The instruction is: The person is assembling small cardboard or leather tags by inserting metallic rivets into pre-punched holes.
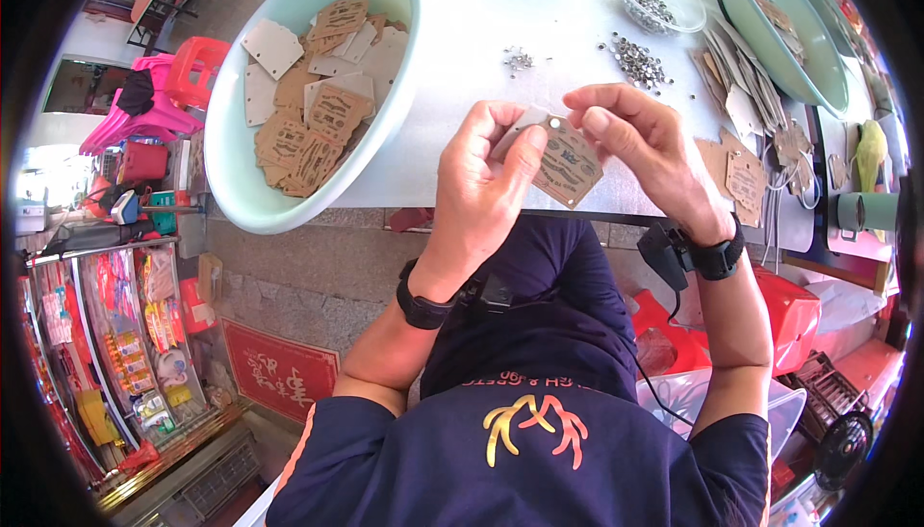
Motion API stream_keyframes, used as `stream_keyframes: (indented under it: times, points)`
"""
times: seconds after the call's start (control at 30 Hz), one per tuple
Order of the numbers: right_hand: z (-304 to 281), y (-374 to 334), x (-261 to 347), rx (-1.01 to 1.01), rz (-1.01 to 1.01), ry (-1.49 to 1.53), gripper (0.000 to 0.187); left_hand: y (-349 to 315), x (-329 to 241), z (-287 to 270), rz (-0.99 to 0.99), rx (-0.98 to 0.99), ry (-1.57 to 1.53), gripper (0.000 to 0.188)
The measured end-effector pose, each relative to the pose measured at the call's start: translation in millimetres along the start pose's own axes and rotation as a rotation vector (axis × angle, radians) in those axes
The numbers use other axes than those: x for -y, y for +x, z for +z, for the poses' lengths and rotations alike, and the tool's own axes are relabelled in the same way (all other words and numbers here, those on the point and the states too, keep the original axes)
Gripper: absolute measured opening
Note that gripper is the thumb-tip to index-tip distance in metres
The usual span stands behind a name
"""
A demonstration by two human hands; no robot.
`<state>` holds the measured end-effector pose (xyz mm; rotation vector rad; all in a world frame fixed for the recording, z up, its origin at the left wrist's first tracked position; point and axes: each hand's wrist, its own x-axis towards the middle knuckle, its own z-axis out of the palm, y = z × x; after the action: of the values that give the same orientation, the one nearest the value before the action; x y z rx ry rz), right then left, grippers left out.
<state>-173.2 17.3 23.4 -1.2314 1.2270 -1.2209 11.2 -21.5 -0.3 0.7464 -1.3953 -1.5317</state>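
My left hand [481, 176] pinches a brown cardboard tag [571, 169] with dark print between thumb and fingers. A pale tag lies against it at the upper left, and a small round metal piece shows near its top corner. Thumb and forefinger of my right hand [647, 137] are closed at the tag's upper right edge; whatever they hold is hidden. Both hands are over the near edge of the white table [462, 55]. Beyond them lie a small heap of metal fasteners [518, 60] and a larger heap of darker fasteners [639, 62].
A pale green basin [416, 94] holding brown and white tags stands left. Behind are clear tubs of fasteners [647, 5]. Stacked tags [739, 75] and strung tags [746, 180] lie right, near another green basin [835, 94]. Red plastic stools [784, 310] stand below the table.
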Motion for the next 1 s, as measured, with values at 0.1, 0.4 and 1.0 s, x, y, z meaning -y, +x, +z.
stream_keyframes:
  times: [0.1, 0.4, 1.0]
  points:
    - [-6.2, -11.6, 6.6, 0.051, 0.126, -0.047, 0.031, 3.2, -1.4, -4.5, -0.021, -0.019, -0.037, 0.015]
    - [-0.1, -28.0, 4.4, 0.037, 0.283, -0.01, 0.024, 8.1, 0.4, -2.8, -0.111, -0.043, -0.312, 0.017]
    - [-8.3, 29.3, 16.6, 0.067, 0.158, -0.451, 0.023, -15.1, 6.8, -7.1, -0.116, -0.083, -0.283, 0.025]
